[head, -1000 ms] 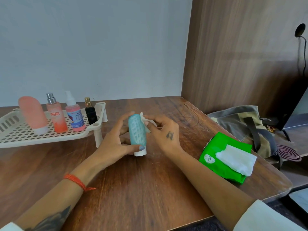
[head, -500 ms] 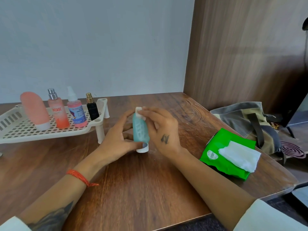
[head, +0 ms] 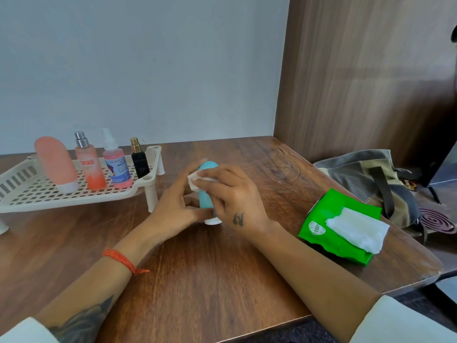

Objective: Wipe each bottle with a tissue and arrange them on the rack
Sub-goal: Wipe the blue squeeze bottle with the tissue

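Note:
A teal bottle (head: 205, 199) with a white cap stands cap-down on the wooden table (head: 197, 268). My left hand (head: 173, 206) grips its left side. My right hand (head: 232, 196) presses a small white tissue (head: 194, 180) against the bottle's upper front. On the cream rack (head: 32, 196) at the left stand a pink tube (head: 55, 165), an orange spray bottle (head: 89, 167), a pink spray bottle (head: 116, 164) and a small black bottle (head: 139, 159).
A green tissue pack (head: 321, 219) with a white tissue (head: 358, 229) pulled out lies at the table's right edge. Beyond it a grey bag (head: 366, 177) and a dark coil (head: 435, 219) sit lower. A wooden panel (head: 358, 82) rises at the right.
My right hand has brought the tissue from behind the bottle's top round to its front upper side. The left hand keeps its hold on the bottle.

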`<state>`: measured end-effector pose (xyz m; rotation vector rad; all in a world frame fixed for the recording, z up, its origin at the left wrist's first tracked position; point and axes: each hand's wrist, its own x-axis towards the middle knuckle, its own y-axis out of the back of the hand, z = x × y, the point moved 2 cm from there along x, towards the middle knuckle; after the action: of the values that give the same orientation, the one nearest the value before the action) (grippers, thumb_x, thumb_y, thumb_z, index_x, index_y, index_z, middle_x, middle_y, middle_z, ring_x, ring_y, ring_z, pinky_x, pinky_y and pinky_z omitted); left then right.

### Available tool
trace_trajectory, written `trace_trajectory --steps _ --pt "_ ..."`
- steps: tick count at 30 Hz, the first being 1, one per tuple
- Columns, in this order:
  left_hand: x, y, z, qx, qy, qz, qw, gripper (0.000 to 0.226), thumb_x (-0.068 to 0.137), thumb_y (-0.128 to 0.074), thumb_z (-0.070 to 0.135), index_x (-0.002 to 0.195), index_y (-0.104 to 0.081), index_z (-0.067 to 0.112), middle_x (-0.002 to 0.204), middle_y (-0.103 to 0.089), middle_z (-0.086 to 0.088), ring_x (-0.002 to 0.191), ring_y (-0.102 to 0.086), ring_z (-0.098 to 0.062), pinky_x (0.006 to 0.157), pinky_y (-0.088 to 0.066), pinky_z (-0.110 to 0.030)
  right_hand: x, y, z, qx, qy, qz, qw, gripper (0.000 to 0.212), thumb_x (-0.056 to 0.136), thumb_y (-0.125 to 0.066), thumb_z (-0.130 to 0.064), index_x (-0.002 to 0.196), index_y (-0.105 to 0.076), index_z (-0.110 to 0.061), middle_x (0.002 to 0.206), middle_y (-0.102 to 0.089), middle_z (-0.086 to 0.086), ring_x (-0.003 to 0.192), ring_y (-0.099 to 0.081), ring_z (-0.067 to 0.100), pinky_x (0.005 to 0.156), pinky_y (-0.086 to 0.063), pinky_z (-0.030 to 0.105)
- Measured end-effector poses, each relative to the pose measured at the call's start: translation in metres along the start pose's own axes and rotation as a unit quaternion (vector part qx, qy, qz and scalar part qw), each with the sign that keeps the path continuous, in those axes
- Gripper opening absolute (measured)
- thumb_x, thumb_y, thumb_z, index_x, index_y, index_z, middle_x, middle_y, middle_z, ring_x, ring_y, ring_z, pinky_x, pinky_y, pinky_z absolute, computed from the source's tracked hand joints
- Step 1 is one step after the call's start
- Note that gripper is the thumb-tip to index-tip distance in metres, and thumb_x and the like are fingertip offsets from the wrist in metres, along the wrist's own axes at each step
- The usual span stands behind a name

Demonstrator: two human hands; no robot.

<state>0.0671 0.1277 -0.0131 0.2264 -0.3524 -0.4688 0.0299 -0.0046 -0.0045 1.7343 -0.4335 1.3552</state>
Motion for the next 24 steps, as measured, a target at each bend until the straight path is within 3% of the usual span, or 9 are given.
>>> trace_trajectory --steps 8,12,15,19,21,24 --pt "0.0 -0.002 0.002 -0.004 0.0 0.007 1.0 0.088 0.064 -0.081 -0.004 0.12 -0.043 0.053 0.098 -0.072 -0.001 0.087 -0.071 -0.016 0.077 -0.058 -0.036 -0.002 0.001 0.003 -0.016 -0.054 0.018 0.998 0.031 0.073 -0.067 0.002 0.101 -0.073 -0.01 0.103 -0.07 0.005 0.092 -0.063 0.024 0.08 -0.05 0.029" --pt "0.001 -0.001 0.0 -0.002 0.006 0.003 1.0 0.093 0.063 -0.081 -0.003 0.128 -0.039 0.048 0.095 -0.074 -0.004 0.088 -0.072 -0.02 0.08 -0.057 -0.041 -0.002 0.003 0.008 0.009 -0.118 0.052 0.992 0.031 0.074 -0.068 0.006 0.101 -0.073 -0.01 0.103 -0.07 0.005 0.094 -0.063 0.018 0.084 -0.048 0.024" --pt "0.0 -0.001 0.0 0.013 0.006 0.001 1.0 0.097 0.064 -0.082 -0.002 0.137 -0.035 0.042 0.094 -0.074 -0.004 0.085 -0.072 -0.018 0.078 -0.058 -0.036 -0.001 0.004 0.011 0.042 -0.17 0.077 0.982 0.024 0.078 -0.067 0.004 0.098 -0.074 -0.008 0.102 -0.07 0.006 0.094 -0.065 0.014 0.084 -0.051 0.024" --pt "0.0 -0.001 0.001 0.02 0.0 -0.004 1.0 0.096 0.065 -0.082 -0.001 0.135 -0.035 0.046 0.097 -0.073 -0.004 0.086 -0.072 -0.018 0.08 -0.057 -0.039 0.003 0.009 0.01 0.101 -0.255 0.07 0.959 0.018 0.084 -0.065 -0.001 0.099 -0.073 -0.008 0.098 -0.072 0.004 0.09 -0.057 -0.003 0.074 -0.045 0.005" --pt "0.0 -0.001 0.001 0.013 0.004 -0.005 1.0 0.095 0.066 -0.081 -0.001 0.132 -0.036 0.051 0.099 -0.074 -0.003 0.088 -0.071 -0.018 0.082 -0.056 -0.04 0.002 0.01 0.013 0.142 -0.335 0.033 0.931 0.018 0.087 -0.064 -0.009 0.103 -0.072 -0.012 0.094 -0.072 0.001 0.081 -0.06 -0.001 0.069 -0.047 0.007" --pt "-0.001 -0.001 0.002 0.012 0.009 -0.007 1.0 0.094 0.067 -0.081 0.0 0.126 -0.035 0.058 0.102 -0.072 0.0 0.09 -0.071 -0.014 0.08 -0.056 -0.036 -0.002 0.01 0.023 0.159 -0.435 0.014 0.886 0.021 0.089 -0.062 -0.015 0.108 -0.07 -0.013 0.099 -0.072 0.001 0.078 -0.062 0.0 0.077 -0.051 0.014"
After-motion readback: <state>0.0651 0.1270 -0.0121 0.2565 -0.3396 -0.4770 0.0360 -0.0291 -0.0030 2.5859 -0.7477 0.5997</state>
